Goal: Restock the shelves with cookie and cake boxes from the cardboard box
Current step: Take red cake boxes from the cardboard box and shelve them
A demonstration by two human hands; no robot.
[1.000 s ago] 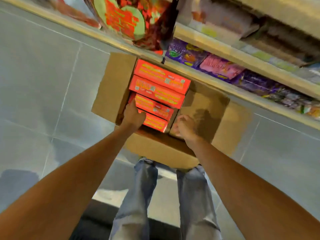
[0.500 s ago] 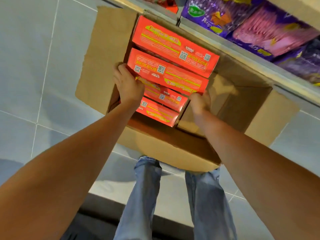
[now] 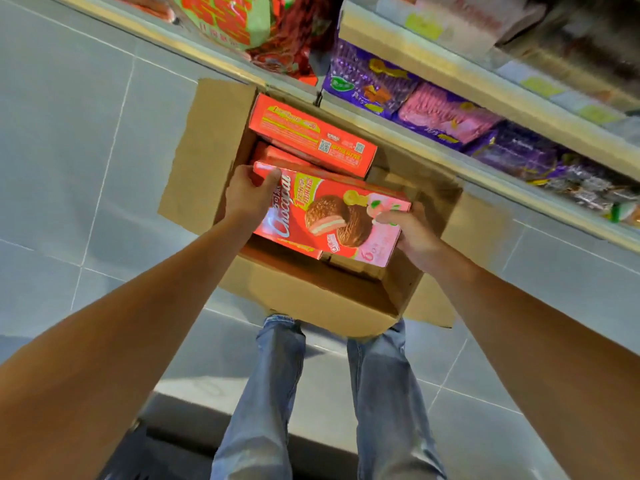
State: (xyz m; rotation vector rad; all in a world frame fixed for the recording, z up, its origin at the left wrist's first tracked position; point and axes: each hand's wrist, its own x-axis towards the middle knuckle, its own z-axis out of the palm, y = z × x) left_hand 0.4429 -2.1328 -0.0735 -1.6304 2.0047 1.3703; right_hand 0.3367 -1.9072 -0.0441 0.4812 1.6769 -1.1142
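Note:
An open cardboard box [image 3: 311,306] stands on the grey floor in front of my legs. I hold a red and pink cake box [image 3: 329,216] above it, its printed front turned up toward me. My left hand [image 3: 247,195] grips the box's left end, thumb on the front. My right hand [image 3: 414,233] grips its right end. Another red cake box [image 3: 311,136] stands on edge at the far side of the carton, and one more red box [image 3: 277,155] shows partly behind the lifted one.
The low shelf edge [image 3: 450,168] runs diagonally just beyond the carton, with purple and pink snack bags [image 3: 436,116] on it. Red and green packs [image 3: 242,19] sit further left. A higher shelf [image 3: 485,74] is above. My jeans-clad legs [image 3: 322,393] stand below the carton.
Both hands have pulled one cake box up out of the carton and turned its front face up. The camera view has drawn back from the carton.

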